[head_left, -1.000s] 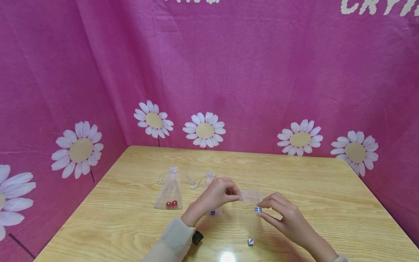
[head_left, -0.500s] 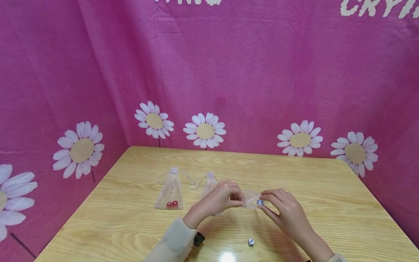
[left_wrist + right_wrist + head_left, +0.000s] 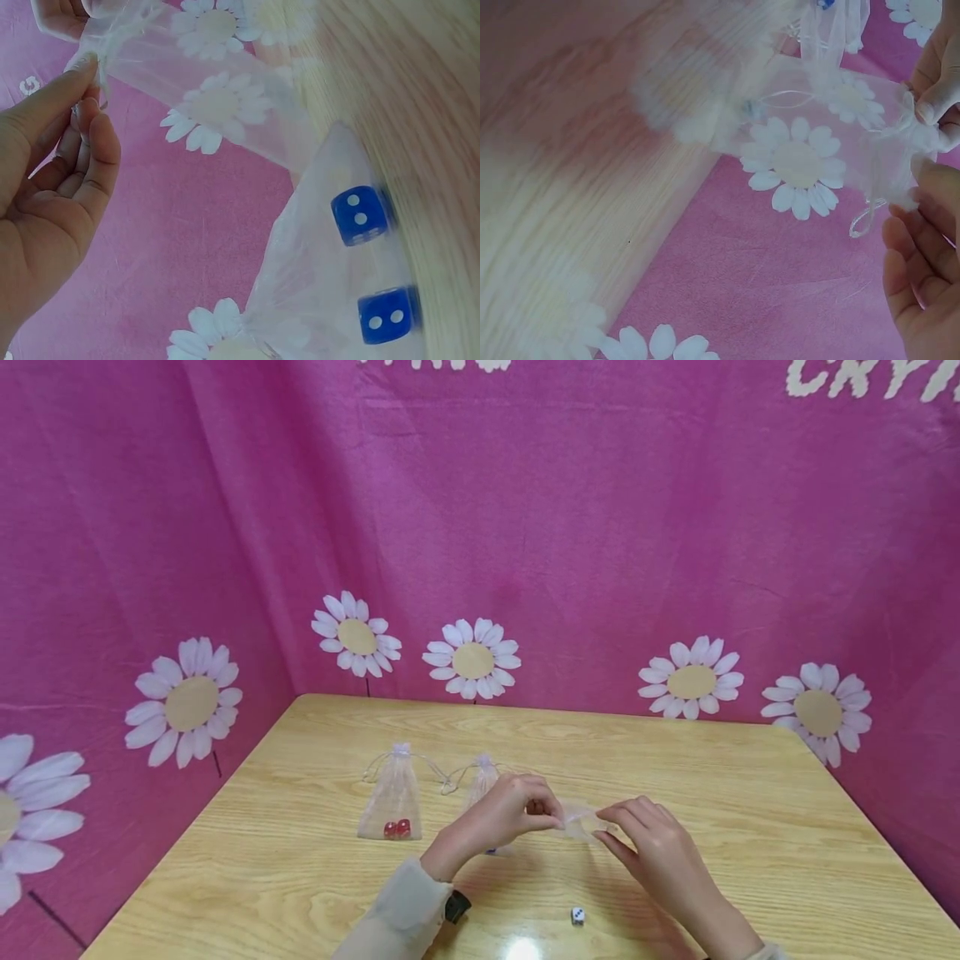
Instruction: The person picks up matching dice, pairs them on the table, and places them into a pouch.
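Observation:
My left hand (image 3: 517, 810) pinches the rim of a sheer white organza drawstring bag (image 3: 870, 112) between thumb and forefinger. At the bag's mouth is my right hand (image 3: 652, 852), thumb and forefinger apart in the head view with sheer fabric between them. A small blurred bluish-white thing (image 3: 751, 109) shows through the bag in the right wrist view. Beside the left hand lies a second organza bag (image 3: 315, 247) with two blue dice (image 3: 385, 315) inside, partly hidden by the hand in the head view. One white die (image 3: 577, 916) sits on the table between the forearms.
Farther left on the wooden table (image 3: 712, 777) lies a tied organza bag (image 3: 390, 785) holding two red dice (image 3: 397, 829). Its cord reaches toward the blue-dice bag. A pink curtain (image 3: 570, 527) with daisies hangs behind and left of the table.
My right hand brought a white die with blue dots to the bag's mouth; it no longer shows between the fingertips. My left hand moved slightly right with the bag, then held still.

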Action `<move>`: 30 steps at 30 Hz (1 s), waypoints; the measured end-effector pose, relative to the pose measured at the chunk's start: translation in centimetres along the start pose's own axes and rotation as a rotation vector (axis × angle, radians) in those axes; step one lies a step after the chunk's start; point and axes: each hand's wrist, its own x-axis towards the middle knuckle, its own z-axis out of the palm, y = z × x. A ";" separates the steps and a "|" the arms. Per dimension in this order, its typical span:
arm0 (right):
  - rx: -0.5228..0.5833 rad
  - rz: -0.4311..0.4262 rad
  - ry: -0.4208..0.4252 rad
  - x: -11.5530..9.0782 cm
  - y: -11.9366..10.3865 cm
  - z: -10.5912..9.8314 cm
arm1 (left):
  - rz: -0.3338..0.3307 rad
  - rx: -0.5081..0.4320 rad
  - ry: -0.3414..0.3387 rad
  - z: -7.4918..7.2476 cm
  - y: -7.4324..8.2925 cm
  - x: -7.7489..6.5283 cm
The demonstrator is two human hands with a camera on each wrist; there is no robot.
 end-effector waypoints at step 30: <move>0.566 0.143 -0.627 -2.2 -0.7 0.0 | -0.084 -0.001 0.109 -0.1 -1.1 0.1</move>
